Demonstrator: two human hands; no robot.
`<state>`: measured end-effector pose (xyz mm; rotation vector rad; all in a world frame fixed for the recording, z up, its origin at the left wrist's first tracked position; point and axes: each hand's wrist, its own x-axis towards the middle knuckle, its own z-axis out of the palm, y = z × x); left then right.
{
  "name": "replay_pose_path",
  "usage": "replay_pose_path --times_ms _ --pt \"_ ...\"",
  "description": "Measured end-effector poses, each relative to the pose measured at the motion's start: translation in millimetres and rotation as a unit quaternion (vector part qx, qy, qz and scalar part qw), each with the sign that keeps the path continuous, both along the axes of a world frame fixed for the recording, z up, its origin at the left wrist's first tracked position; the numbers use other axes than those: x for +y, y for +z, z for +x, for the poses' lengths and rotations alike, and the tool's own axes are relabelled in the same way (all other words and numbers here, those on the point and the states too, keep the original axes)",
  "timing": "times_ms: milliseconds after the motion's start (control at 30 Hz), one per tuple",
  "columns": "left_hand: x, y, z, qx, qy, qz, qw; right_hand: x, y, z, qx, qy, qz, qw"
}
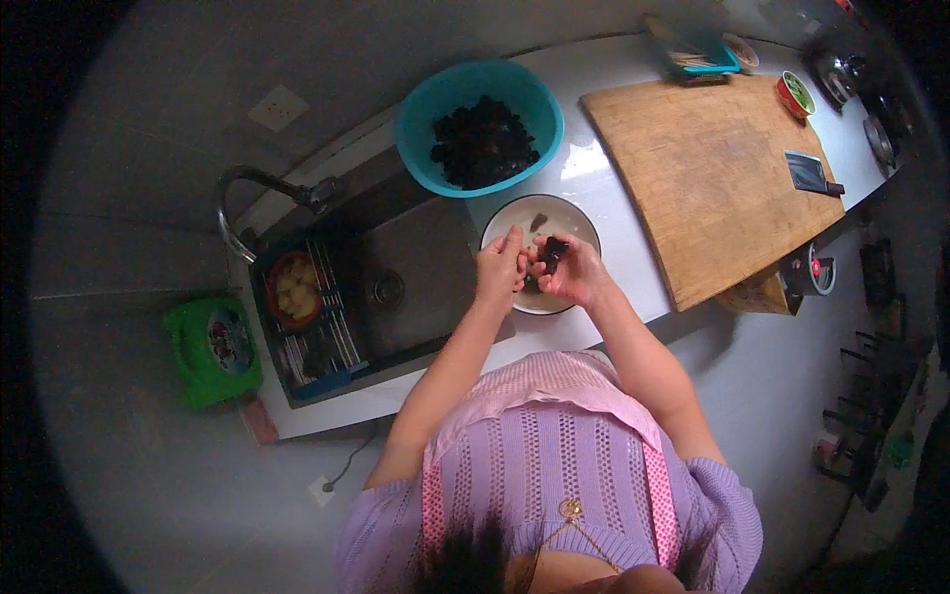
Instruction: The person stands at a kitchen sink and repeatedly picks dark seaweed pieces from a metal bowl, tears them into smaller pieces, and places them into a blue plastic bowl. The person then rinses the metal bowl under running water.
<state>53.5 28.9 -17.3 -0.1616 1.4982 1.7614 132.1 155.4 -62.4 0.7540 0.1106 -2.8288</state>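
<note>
My right hand [577,276] grips a dark piece of what looks like wood ear fungus [552,251] between thumb and fingers. Beside it, the fingers of my left hand [502,269] are curled and close to the right fingertips; whether they pinch anything is hidden. Both hands are above a white bowl with a dark rim [512,215]. A small dark piece [539,222] lies in this bowl, and more dark bits show below the hands. Behind the bowl, a turquoise plastic basin [415,141] holds a heap of similar dark fungus [486,145].
To the left is a sink [415,252] with a curved faucet [234,223] and a bowl of pale yellow pieces [295,289] on a rack. A wooden cutting board [712,178] at right carries a cleaver [809,172] and a small red bowl of chopped greens [796,95].
</note>
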Motion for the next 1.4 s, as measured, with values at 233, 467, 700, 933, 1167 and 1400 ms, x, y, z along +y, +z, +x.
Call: replay_pose_path --times_ms 233,467,700,933,1167,1400 --pt "-5.7 -6.6 -2.2 0.011 0.008 0.004 1.000 -5.7 20.1 -9.8 -0.092 -0.042 0.070 0.992" --pt "-7.5 -3.7 -2.3 0.023 0.017 -0.004 1.000 -8.8 18.5 -9.3 -0.020 0.030 0.272 0.962" --pt "-4.7 -4.2 -2.1 0.025 0.020 0.014 0.999 -21.3 24.4 -16.1 -0.101 0.101 0.593 0.792" --pt "-0.3 7.1 0.1 0.040 0.016 -0.011 0.999 -33.7 25.7 -19.0 -0.071 0.017 0.773 0.630" --pt "0.0 2.3 0.3 0.050 0.009 0.014 0.999 -37.5 19.2 -18.4 -0.042 0.009 0.792 0.609" --pt "2.5 0.0 -0.4 -0.024 0.065 0.043 0.997 -41.1 22.8 -16.4 -0.059 -0.022 0.778 0.625"
